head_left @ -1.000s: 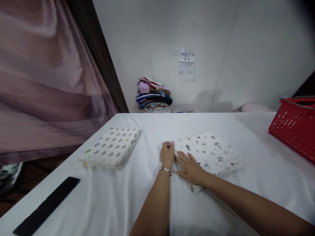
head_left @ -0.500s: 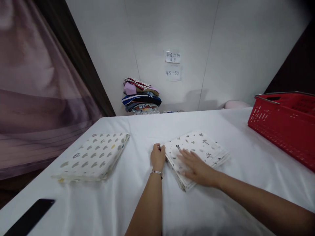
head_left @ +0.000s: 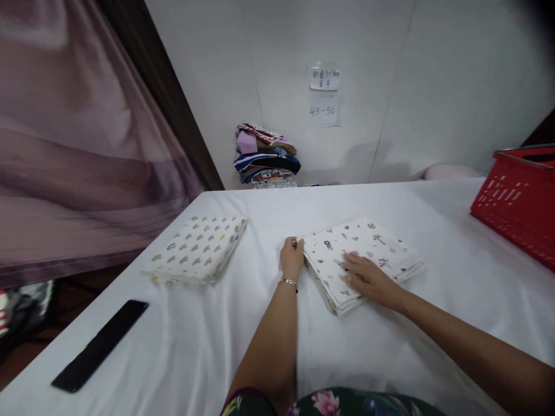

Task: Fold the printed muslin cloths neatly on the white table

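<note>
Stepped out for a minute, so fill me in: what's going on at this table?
A person is handling a folded printed cloth on the white table. The left hand is closed on its left edge; the right hand lies flat on top. A spotted cloth lies apart to the left, and a red basket stands at the right.

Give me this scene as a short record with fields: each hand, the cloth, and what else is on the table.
Left hand: curled at the printed folded cloth's left edge
Right hand: flat on top of it
Table: white-covered
Also there: spotted folded cloth, black flat object, red basket
Behind: clothes pile by the wall
</note>
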Demonstrator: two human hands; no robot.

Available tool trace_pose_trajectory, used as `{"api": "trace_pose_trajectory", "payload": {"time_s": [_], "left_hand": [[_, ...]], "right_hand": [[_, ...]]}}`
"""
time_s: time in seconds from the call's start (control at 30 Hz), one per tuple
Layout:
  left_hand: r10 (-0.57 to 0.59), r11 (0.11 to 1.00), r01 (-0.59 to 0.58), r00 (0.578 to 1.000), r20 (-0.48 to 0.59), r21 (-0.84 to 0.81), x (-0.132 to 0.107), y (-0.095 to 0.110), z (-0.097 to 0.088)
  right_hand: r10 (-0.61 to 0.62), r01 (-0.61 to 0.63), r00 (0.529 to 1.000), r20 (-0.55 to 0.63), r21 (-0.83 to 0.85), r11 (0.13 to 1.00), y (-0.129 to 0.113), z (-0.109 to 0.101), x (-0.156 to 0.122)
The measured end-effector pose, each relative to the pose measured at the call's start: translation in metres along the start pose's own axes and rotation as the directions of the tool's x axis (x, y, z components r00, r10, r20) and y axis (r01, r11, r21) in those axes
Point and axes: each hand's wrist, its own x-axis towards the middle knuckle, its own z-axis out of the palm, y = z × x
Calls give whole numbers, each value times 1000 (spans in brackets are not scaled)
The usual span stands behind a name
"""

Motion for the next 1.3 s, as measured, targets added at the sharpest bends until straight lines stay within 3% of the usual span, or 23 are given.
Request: {"api": "trace_pose_trajectory", "payload": {"time_s": [0.1,0.2,0.33,0.5,0.6,0.73,0.83,1.3], "left_hand": [[-39,997,41,999,23,-65,-1,0,-2],[-50,995,54,998,49,-84,-1,0,-3],[-35,996,39,998,53,-84,-1,-1,-5],[-35,995,40,998,58,-91,-1,-2,-6],[-33,996,38,998,62,-85,0,-4,-4],[-7,995,13,998,57,-97,1,-6,-2],[5,994,1,999,52,-113,0,-6,-2],[23,995,-19,999,42,-98,-1,-5,-2]], "right_hand": [[-41,56,992,-119,128,990,-15,1,8],[-15,34,994,-110,167,985,-38,4,24],[47,-45,995,-91,28,999,-62,9,53],[122,-125,992,-27,-183,975,-69,18,75],[104,-104,995,-10,-164,981,-64,18,77],[112,-111,993,-23,20,994,-58,18,79],[81,-79,996,-31,52,996,-59,21,79],[-12,13,1000,7,-291,957,-73,37,55]]}}
